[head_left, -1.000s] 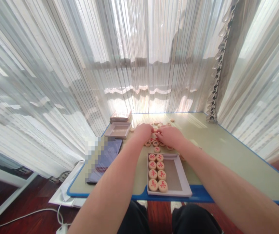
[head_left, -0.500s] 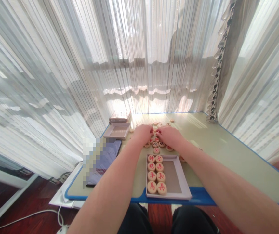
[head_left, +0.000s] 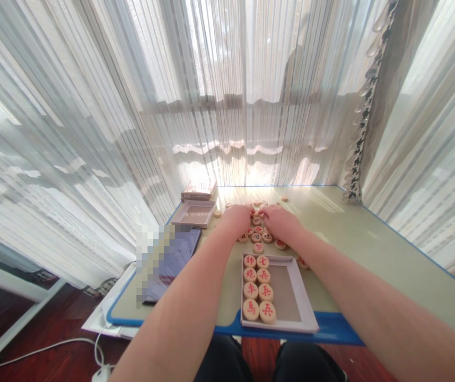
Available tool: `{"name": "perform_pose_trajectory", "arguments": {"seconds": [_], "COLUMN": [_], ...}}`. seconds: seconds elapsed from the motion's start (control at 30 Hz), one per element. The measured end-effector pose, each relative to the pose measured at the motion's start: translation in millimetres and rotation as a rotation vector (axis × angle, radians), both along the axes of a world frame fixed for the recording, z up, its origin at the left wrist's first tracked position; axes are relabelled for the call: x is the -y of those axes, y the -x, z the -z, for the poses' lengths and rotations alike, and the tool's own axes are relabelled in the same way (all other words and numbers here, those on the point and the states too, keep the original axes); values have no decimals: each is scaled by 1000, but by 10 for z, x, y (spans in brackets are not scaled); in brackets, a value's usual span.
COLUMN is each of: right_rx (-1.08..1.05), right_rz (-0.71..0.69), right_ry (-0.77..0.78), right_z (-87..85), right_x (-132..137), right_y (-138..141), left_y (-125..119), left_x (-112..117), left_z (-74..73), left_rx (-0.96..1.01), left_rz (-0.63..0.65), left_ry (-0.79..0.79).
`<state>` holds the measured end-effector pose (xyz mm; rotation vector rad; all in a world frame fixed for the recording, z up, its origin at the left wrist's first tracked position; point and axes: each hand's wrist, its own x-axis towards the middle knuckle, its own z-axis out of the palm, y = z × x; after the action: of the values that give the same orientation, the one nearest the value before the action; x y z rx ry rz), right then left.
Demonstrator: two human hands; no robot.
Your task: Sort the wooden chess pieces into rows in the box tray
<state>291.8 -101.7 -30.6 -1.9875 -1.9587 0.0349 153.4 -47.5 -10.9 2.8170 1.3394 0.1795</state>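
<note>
My left hand [head_left: 237, 220] reaches over the table among loose Chinese chess pieces, its fingers pinched at a pale piece [head_left: 256, 215]. Close beside it on the right, my right hand [head_left: 281, 222] has its fingers drawn together at the same spot; its fingertips are partly hidden. Just below the fingertips lies a piece with dark writing [head_left: 256, 221]. Nearer to me, an open shallow box [head_left: 306, 297] holds two columns of red-lettered pieces [head_left: 250, 291] along its left side. A red-lettered piece [head_left: 258, 248] lies just beyond the box.
A tablet [head_left: 174, 265] lies at the left, partly blurred out. Behind it are an empty shallow box lid [head_left: 193, 212] and a flat boxed stack [head_left: 199, 189]. More pieces lie around my hands, one far off [head_left: 285, 198]. Sheer curtains [head_left: 231, 122] hang behind the table [head_left: 355, 249].
The view has shifted slightly, so everything sits a little lower and further right. Both hands stay close together among the loose pieces. The columns in the box look the same.
</note>
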Motion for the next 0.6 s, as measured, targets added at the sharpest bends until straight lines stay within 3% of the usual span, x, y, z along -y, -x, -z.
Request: {"name": "perform_pose_trajectory", "arguments": {"seconds": [0.17,0.33,0.6], "right_rx": [109,167,219], "right_rz": [-86,-122,-142], "right_ry": [-58,28,-6], "right_z": [10,-2,-52], "right_x": [14,43,47], "right_y": [14,-10,-15], "left_y": [22,39,93], "left_x": [-9,1,-91], "left_z": [-10,-45,-59], "left_rx": [1,-32,105], "left_rz": [-14,-72,-127], "left_ry": [-37,58,90]}}
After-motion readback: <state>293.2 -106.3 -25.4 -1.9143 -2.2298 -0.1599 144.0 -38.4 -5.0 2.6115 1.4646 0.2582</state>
